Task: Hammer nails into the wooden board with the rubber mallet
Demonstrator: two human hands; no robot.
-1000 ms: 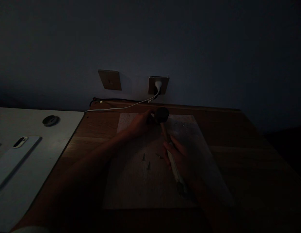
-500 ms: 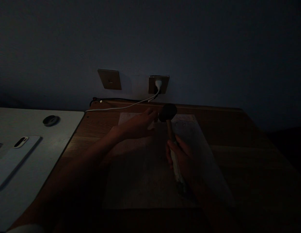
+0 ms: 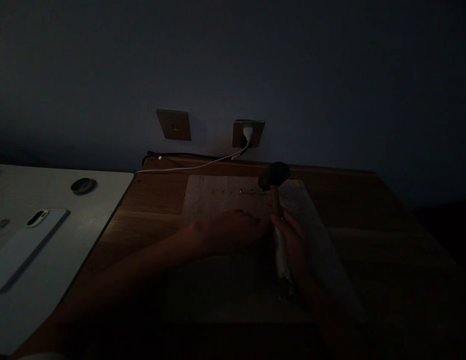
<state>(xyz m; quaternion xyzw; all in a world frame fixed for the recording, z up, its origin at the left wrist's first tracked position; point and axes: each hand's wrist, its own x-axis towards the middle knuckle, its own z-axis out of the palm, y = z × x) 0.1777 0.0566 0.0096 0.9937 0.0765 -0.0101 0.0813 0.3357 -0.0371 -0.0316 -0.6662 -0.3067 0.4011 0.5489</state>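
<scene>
My right hand (image 3: 295,245) is wrapped round the pale handle of a mallet (image 3: 275,176), whose dark, rounded head points up and away from me. My left hand (image 3: 236,231) is over the middle of a light board (image 3: 202,202), close beside the right hand. Its fingers are curled, and the tips are lost in shadow near the mallet handle; whether they hold something small is hidden. Along the board's far edge runs a row of small marks and short shiny nails (image 3: 251,190). The mallet head overlaps part of this row in view.
The board lies on a wooden table (image 3: 142,200) against a wall. A white cable (image 3: 195,167) runs along the back to a wall socket (image 3: 238,131). To the left, a white surface (image 3: 101,225) holds a phone (image 3: 48,230) and a round dark lid-like object (image 3: 82,186).
My left hand has come back from the board's far edge toward my right hand, uncovering the nail row. The mallet, in my right hand, has shifted slightly right.
</scene>
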